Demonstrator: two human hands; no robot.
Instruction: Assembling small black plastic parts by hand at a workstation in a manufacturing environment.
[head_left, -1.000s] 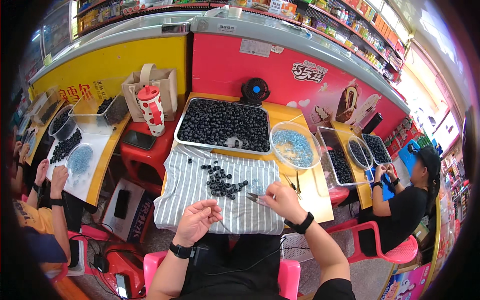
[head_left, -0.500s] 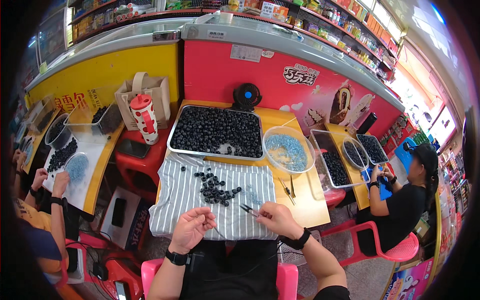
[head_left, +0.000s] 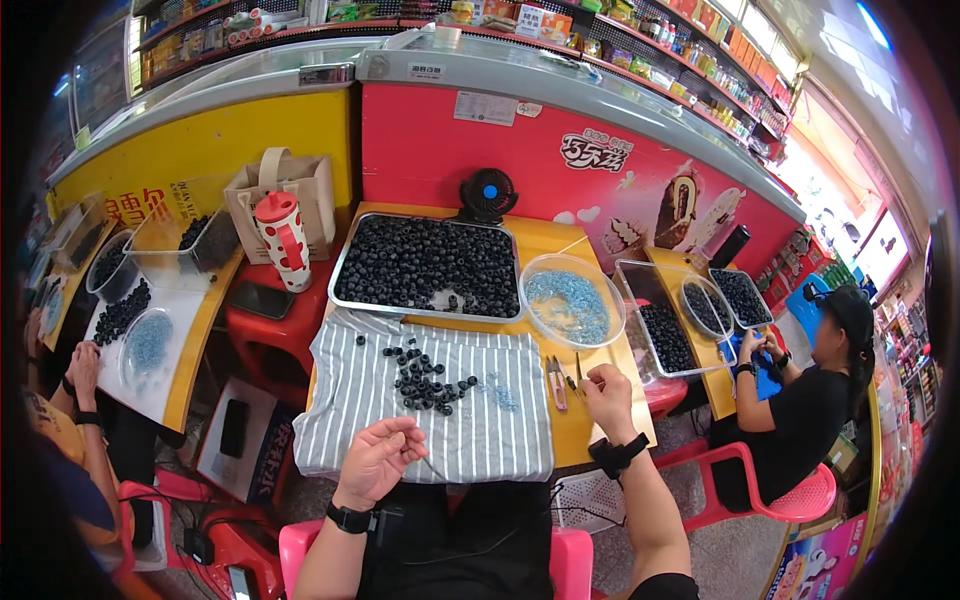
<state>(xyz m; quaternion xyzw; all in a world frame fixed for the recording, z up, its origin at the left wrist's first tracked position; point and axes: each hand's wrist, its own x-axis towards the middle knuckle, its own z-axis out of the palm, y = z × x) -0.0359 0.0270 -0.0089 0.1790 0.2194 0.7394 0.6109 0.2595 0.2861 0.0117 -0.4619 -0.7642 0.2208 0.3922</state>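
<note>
My left hand (head_left: 378,460), over the near edge of a grey-and-white striped cloth (head_left: 330,400), is closed in a pinch on a thin dark needle-like piece (head_left: 432,467). At the right of the cloth, my right hand (head_left: 608,402) has its fingertips pressed together at a slender dark tool (head_left: 572,376) on the wooden table (head_left: 620,432). Beside it lies a narrow tool with two arms (head_left: 557,384). Loose black beads (head_left: 425,385) lie on the cloth, with small pale-blue beads (head_left: 500,393) to their right.
Behind the cloth stand a metal tray of black beads (head_left: 336,285), a clear bowl of blue beads (head_left: 619,318) and a small black fan (head_left: 489,193). A spotted tumbler (head_left: 284,240) and a phone (head_left: 262,299) rest on a red stool. People work at tables on both sides.
My right hand has moved right and away from me, off the cloth to the tools. A dark-tipped tool it held over the cloth is no longer there. My left hand stays in place.
</note>
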